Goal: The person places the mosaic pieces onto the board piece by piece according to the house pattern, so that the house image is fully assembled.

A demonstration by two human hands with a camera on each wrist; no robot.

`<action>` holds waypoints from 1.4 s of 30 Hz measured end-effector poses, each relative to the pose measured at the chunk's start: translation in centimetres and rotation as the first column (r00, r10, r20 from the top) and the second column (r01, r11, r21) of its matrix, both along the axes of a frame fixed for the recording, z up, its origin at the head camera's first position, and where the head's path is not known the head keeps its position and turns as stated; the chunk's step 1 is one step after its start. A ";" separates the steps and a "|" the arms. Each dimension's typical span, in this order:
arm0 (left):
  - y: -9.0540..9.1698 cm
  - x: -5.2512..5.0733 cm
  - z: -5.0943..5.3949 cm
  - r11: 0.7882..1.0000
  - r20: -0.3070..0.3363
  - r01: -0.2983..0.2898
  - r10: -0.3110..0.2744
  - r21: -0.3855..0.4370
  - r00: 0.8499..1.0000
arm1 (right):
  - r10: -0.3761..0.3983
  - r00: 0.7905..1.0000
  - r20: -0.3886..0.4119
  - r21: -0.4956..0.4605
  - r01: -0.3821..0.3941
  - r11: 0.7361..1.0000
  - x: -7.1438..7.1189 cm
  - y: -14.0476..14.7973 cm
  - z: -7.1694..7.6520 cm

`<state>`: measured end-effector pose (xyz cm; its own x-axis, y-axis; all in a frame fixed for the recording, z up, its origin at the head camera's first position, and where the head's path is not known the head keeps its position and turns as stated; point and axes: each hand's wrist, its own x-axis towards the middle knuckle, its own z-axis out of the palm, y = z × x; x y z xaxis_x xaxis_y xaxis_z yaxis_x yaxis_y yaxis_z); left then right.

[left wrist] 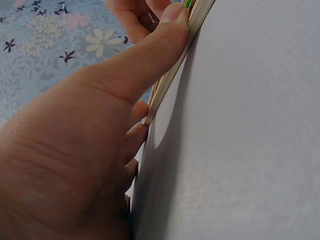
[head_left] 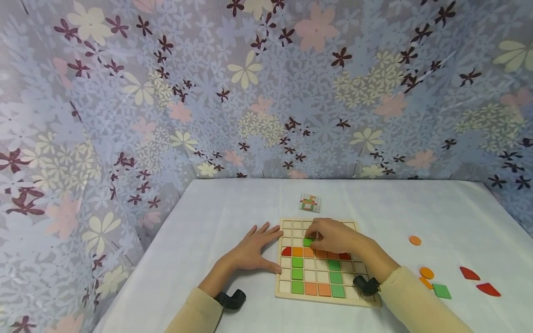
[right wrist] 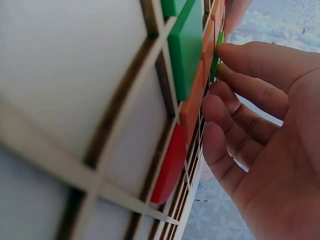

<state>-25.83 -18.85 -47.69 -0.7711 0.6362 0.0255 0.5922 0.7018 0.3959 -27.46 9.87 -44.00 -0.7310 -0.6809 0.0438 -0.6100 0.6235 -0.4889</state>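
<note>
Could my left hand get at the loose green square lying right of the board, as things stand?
Probably not easily. The left hand rests at the left edge of the board, and the right sleeve lies between it and the loose green square. Nothing covers the square itself, though.

Card (head_left: 310, 203) bhd grid brd (head_left: 310, 264)

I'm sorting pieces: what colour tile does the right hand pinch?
A bright green tile, clearest in the head view.
</note>
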 end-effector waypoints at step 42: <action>-0.1 0.1 0.3 1.000 -0.009 0.009 -0.009 -0.017 1.000 | -0.020 0.998 0.052 -0.073 0.024 0.997 0.8 5.4 0.2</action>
<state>-25.71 -18.92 -47.40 -0.7653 0.6433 0.0219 0.6020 0.7032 0.3782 -26.67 15.30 -43.83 -0.7485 -0.6609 0.0551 -0.5695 0.5980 -0.5639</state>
